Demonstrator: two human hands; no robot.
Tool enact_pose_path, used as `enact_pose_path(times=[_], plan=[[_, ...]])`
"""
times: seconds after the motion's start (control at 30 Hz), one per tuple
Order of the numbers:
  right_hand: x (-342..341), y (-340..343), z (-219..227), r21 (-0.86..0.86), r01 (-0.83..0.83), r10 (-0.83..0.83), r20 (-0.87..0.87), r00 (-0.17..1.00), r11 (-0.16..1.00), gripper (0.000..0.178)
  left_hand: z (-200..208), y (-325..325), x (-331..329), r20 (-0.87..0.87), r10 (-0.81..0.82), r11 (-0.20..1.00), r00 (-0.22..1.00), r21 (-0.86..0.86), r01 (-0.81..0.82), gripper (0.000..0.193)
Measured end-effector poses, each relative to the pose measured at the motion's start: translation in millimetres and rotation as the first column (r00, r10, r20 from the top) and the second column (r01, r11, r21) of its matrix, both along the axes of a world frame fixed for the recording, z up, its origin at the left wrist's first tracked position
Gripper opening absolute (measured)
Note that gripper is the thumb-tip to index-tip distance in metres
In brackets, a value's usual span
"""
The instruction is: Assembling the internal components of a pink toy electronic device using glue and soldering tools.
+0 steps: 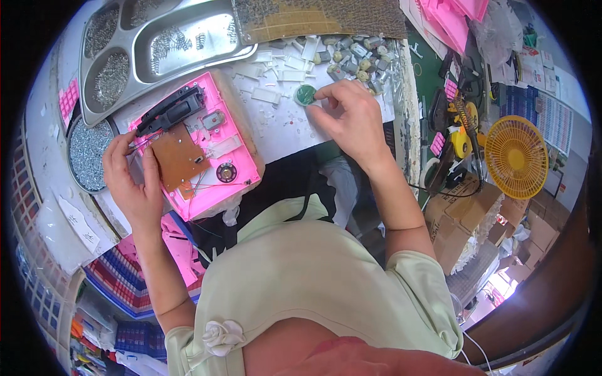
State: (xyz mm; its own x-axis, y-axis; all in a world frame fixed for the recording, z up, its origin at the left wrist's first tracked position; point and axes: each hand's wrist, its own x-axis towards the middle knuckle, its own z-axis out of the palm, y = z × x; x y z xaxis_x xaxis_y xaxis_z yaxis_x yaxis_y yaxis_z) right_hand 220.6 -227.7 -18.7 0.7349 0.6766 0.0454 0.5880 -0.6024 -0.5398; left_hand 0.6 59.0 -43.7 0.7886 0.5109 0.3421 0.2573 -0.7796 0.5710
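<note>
On the worktop lies a pink plastic case (248,156), its inside facing up. It carries a brown circuit board (179,160), thin wires, a black plastic part (172,111), a small motor (214,120) and a round speaker (226,172). My left hand (133,178) grips the case's left edge, fingers outside and thumb against the board's edge; its exact hold is partly hidden. To the right, my right hand (351,116) has thumb and index finger closed at the rim of a small round green container (305,94). White plastic pieces (266,95) lie beside it.
Metal compartment tray (139,59) with springs and small parts stands far left, above a round tin of screws (91,153). Several small motors (360,56) lie beyond my right hand. A yellow basket (517,156) and cardboard boxes (461,216) are at the right.
</note>
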Motion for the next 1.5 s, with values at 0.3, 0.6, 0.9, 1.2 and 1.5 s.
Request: enact_pose_path(times=[0.3,0.6,0.9,1.2,1.5], plan=[[4,-7,1,0.135,0.049,-0.019,-0.217,0.976,0.990,0.021,-3,0,0,0.002,-0.005,1.000,1.000,-0.031,0.005,0.032],[-9,5,7,0.169,-0.209,0.223,-0.068,0.972,0.963,0.011,-1,-1,-1,0.058,0.029,0.996,0.998,0.077,-0.034,0.031],[-32,93,33,0.362,-0.449,0.473,0.026,0.881,0.817,0.020,35,-12,-5,-0.019,0.013,0.999,1.000,-0.029,-0.014,0.013],[-44,170,7,0.249,-0.722,0.625,0.369,0.687,0.646,0.021,38,-23,-13,0.041,-0.055,0.998,0.998,0.033,0.054,0.018],[-43,153,6,0.274,-0.692,0.622,0.304,0.721,0.668,0.027,35,-13,-19,0.005,-0.128,0.991,0.992,0.049,0.128,0.023]])
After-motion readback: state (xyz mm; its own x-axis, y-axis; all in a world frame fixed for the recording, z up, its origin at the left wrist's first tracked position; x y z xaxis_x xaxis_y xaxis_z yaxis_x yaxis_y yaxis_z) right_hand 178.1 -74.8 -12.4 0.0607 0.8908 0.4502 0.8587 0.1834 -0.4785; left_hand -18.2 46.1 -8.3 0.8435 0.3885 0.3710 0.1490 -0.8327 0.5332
